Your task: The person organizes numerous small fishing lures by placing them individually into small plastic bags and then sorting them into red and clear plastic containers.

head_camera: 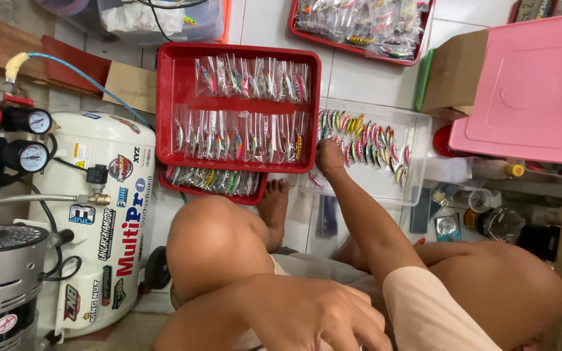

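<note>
The person sits low on a white tiled floor [359, 78], knees drawn up, bare foot [273, 208] flat on the tiles. The right hand [330, 156] reaches forward to the near edge of a clear shallow tray [417, 162] of loose, bright fishing lures [362, 140]; seen from behind, its fingers are curled down onto the lures, though I cannot tell whether they grip one. The left hand [323, 318] rests loosely open over the near knee, holding nothing.

Just left of the right hand, touching the clear tray's side, lies a red tray [167, 110] with two rows of bagged lures [245, 133], stacked over a second red tray [255, 195]. Farther left stands a white air compressor [99, 214] with gauges and a blue hose [86, 78]. Right of the hand a pink lidded box [535, 91] and a cardboard box [453, 71] crowd in, with small jars below them. Bare tile shows only in narrow strips between the trays.
</note>
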